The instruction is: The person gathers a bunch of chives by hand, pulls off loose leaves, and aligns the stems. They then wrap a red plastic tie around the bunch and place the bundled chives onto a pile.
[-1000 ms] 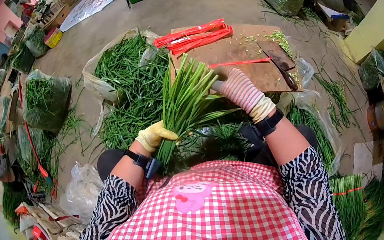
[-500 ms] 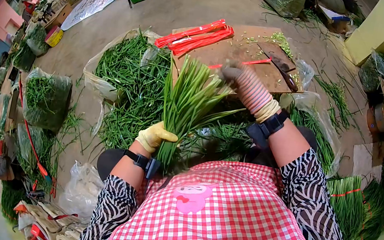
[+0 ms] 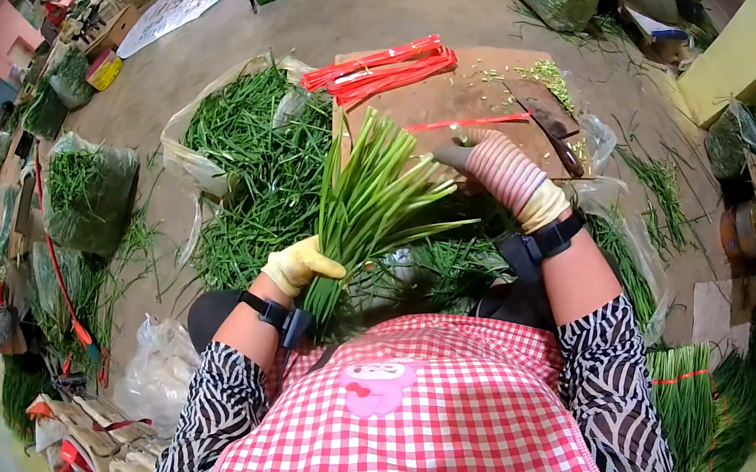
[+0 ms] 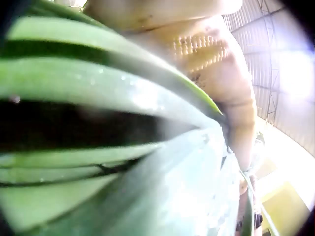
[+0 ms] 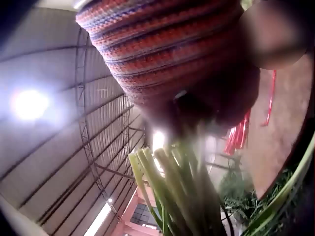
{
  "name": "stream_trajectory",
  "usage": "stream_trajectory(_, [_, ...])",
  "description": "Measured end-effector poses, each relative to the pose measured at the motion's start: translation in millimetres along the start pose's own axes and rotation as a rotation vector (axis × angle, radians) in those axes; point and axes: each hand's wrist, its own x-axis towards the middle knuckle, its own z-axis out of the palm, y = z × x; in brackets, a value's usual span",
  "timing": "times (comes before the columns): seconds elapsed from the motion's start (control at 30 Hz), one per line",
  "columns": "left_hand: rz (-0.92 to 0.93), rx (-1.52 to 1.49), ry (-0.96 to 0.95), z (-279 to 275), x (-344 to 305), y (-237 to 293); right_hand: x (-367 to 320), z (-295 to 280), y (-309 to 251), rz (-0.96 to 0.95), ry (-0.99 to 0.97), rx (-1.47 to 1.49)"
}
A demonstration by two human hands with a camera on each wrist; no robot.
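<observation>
From where I stand, taking twelve o'clock as straight ahead of the worker, the bunch of garlic chives [image 3: 366, 199] is held up in front of the body, pale cut ends fanned toward twelve and one. At its seven o'clock, the yellow-gloved left hand [image 3: 301, 268] grips it low down, fingers wrapped round and thumb across. The striped-gloved right hand [image 3: 499, 171] is at two o'clock, close by the cut ends; whether its fingers pinch a stalk I can't tell, as they're dark and blurred.

I'd judge the bunch light, crisp at the stalks and floppy at the leaves. The leaves glisten with droplets, so they may slide, and hard squeezing would bruise them. Best gathered low, as that left hand has it, with single stalks taken near their pale ends.

At one o'clock lies the board [image 3: 496, 96], with red strips [image 3: 381, 69] at twelve and a knife [image 3: 564, 149] at two. Loose chives [image 3: 259, 141] heap at ten.
</observation>
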Motion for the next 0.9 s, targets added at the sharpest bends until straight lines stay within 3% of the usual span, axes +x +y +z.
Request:
stream_trajectory(0.03, [0.002, 0.001, 0.006, -0.9, 0.3, -2.5, 0.0, 3.7, -1.7, 0.086, -0.018, 0.147])
stream_trajectory(0.07, [0.003, 0.002, 0.012, -3.4, 0.6, -6.4, -8.4, -1.1, -0.1, 0.012, 0.061, 0.068])
stream_trajectory(0.13, [0.002, -0.028, 0.010, -16.0, 0.8, -14.1, 17.9, -22.9, 28.0, -0.052, 0.263, 0.118])
stream_trajectory(0.2, [0.031, -0.067, 0.018, -10.6, -4.2, -1.8, 14.9, -63.4, 20.8, -0.038, 0.692, 0.413])
stream_trajectory(0.23, [0.062, -0.079, 0.044, -18.0, -7.1, -3.9, 29.3, -100.1, 39.0, 0.073, 0.806, 0.334])
stream_trajectory(0.3, [0.154, -0.123, 0.079, -24.3, -13.0, 1.4, 27.6, -137.6, 60.3, 0.064, 0.945, 0.456])
stream_trajectory(0.33, [0.190, -0.122, 0.066, -32.6, -16.6, 4.8, 14.3, -145.7, 61.8, -0.059, 0.966, 0.660])
stream_trajectory(0.37, [0.240, -0.148, 0.100, -36.2, -19.4, 7.4, 38.3, -192.3, 127.2, 0.004, 0.867, 0.597])
stream_trajectory(0.43, [0.327, -0.181, 0.131, -44.2, -25.0, 14.4, 10.8, -135.9, 83.8, 0.021, 0.729, 0.317])
stream_trajectory(0.53, [0.386, -0.224, 0.132, -43.4, -34.2, 32.5, -13.5, -66.2, 53.1, 0.111, 0.268, 0.008])
stream_trajectory(0.6, [0.452, -0.260, 0.090, -44.5, -39.3, 41.8, -19.7, -34.7, 49.9, -0.081, -0.123, -0.497])
stream_trajectory(0.67, [0.464, -0.233, 0.143, -34.3, -41.8, 49.5, -19.1, -4.0, 39.2, -0.236, -0.300, -0.430])
stream_trajectory(0.73, [0.476, -0.168, 0.156, -31.1, -40.8, 51.4, 0.1, 21.9, 27.4, -0.519, -0.041, -0.383])
stream_trajectory(0.8, [0.399, -0.090, 0.235, -32.3, -36.0, 48.0, 1.1, 40.6, -9.8, -0.367, -0.067, -0.277])
stream_trajectory(0.87, [0.387, -0.056, 0.398, 8.4, -25.7, 62.1, 17.4, 64.9, -24.1, -0.385, -0.112, -0.105])
stream_trajectory(0.9, [0.378, -0.033, 0.405, 14.1, -16.5, 61.8, 25.8, 82.1, -22.7, -0.401, -0.178, 0.221])
